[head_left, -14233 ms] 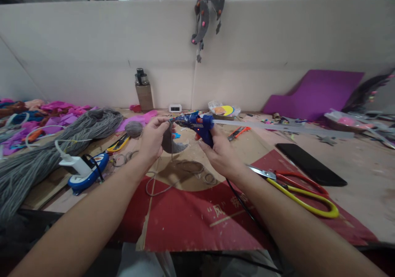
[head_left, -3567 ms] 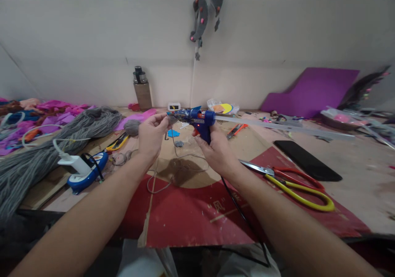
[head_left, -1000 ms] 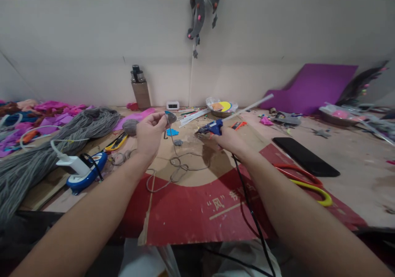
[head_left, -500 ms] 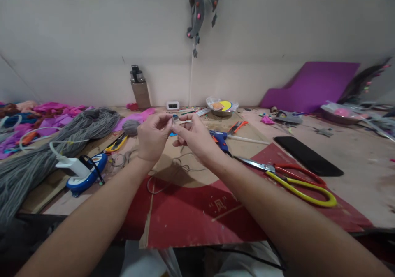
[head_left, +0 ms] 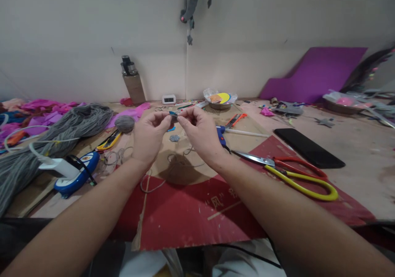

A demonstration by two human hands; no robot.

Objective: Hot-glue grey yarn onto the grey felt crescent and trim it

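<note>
Between my fingertips is a small dark grey piece with a bluish top (head_left: 173, 115), too small to name surely. My left hand (head_left: 149, 135) pinches its left side with thumb and forefinger. My right hand (head_left: 202, 135) pinches the right side in the same way. Below, on the brown board, lies a small grey flower-like piece (head_left: 174, 138), with a bit of bright blue just above it. Loose grey yarn (head_left: 185, 158) curls on the board under my hands. A blue glue gun (head_left: 221, 135) is partly hidden behind my right hand.
Scissors (head_left: 296, 176) with red and yellow handles and a black phone (head_left: 308, 147) lie on the right. A grey yarn ball (head_left: 124, 123), a yellow cutter (head_left: 109, 140), a yarn hank (head_left: 83, 125) and a blue power strip (head_left: 80, 174) are on the left. A bowl (head_left: 219, 105) stands behind.
My hands have drawn slightly apart, and the pinched piece shows more clearly between them. The grey flower-like piece on the board has come into sight. The view has tipped down a little.
</note>
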